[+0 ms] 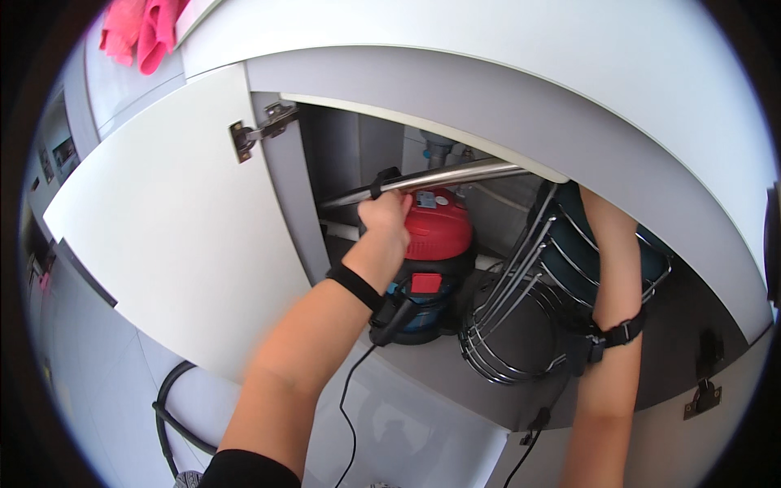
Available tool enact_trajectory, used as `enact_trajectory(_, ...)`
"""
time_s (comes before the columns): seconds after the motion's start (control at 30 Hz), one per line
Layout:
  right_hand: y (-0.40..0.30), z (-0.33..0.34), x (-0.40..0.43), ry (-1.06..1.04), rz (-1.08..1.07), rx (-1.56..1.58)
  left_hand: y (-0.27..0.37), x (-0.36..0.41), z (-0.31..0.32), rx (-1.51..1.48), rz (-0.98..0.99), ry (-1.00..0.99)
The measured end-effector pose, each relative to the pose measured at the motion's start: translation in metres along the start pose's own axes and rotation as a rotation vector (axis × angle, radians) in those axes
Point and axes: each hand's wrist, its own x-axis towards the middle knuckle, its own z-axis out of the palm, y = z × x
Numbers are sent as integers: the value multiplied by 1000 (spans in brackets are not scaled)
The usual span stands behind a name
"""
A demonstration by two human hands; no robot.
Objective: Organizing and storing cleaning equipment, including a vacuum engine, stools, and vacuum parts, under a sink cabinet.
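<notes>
My left hand [384, 212] is closed around a long shiny metal tube [451, 178], close to its black clip [384, 178]. The tube lies slantwise inside an open base cabinet, above a canister vacuum cleaner [439, 232] with a red top and a dark lower body. My right forearm [616, 262] reaches up into the cabinet, and the hand is hidden behind the cabinet's front rail [464, 91]. Beside that forearm rests a stack of stools with dark green seats [570, 259], chrome legs and ring-shaped bases [500, 372], tipped on its side.
A white cabinet door [171, 213] stands open at left on a metal hinge [259, 131]; another door [683, 445] is open at lower right. A black hose [160, 421] lies on the tiled floor. Grey drain piping [437, 149] shows behind the tube. Pink cloths [146, 36] hang at upper left.
</notes>
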Motion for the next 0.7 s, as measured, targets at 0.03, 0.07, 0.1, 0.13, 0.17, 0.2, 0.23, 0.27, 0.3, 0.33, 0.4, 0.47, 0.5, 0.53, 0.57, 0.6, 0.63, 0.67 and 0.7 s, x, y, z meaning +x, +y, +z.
enact_trajectory(0.03,-2,0,-2,-18,4,13,-2,-4,0,26,40,28)
enact_trajectory(0.07,-4,-1,-2,-41,11,21,-3,-8,-1,5,72,6)
enact_trajectory(0.1,-5,-3,-2,-76,30,20,-5,-11,-4,-14,100,-19)
enact_trajectory(0.13,-6,-4,-1,-111,47,23,-5,-11,-8,-9,100,-63)
enact_trajectory(0.17,-5,-3,-1,-181,93,10,-1,-10,-13,-13,107,-50)
enact_trajectory(0.2,-3,-3,-1,-183,89,8,0,-10,-14,-1,103,-80)
enact_trajectory(0.23,-1,-3,-1,-182,72,-7,0,-11,-15,12,99,-110)
enact_trajectory(0.27,0,-3,-2,-181,56,-23,1,-12,-16,27,94,-102)
enact_trajectory(0.3,0,-3,-1,-182,52,-31,2,-13,-17,22,87,-106)
enact_trajectory(0.33,-1,-4,0,-171,38,-16,4,-15,-17,30,73,-102)
enact_trajectory(0.4,0,-5,1,-155,28,-16,7,-15,-17,17,57,-110)
enact_trajectory(0.47,0,1,-3,-43,-14,31,6,-6,-23,-1,55,-142)
enact_trajectory(0.5,-1,1,-5,-40,-13,17,10,-8,-25,26,48,-143)
enact_trajectory(0.53,-2,0,-5,-66,2,47,8,-4,-27,16,46,-128)
enact_trajectory(0.57,-3,-2,-5,-92,17,77,5,-1,-27,7,45,-113)
enact_trajectory(0.6,-5,-4,-6,-129,16,62,9,-5,-29,20,51,-85)
enact_trajectory(0.63,-5,-7,-6,-129,16,61,9,-4,-29,19,51,-86)
enact_trajectory(0.67,-5,-8,-7,-147,14,64,10,-3,-30,54,61,-108)
enact_trajectory(0.7,-3,-11,-7,-168,12,59,9,-5,-28,89,63,-136)
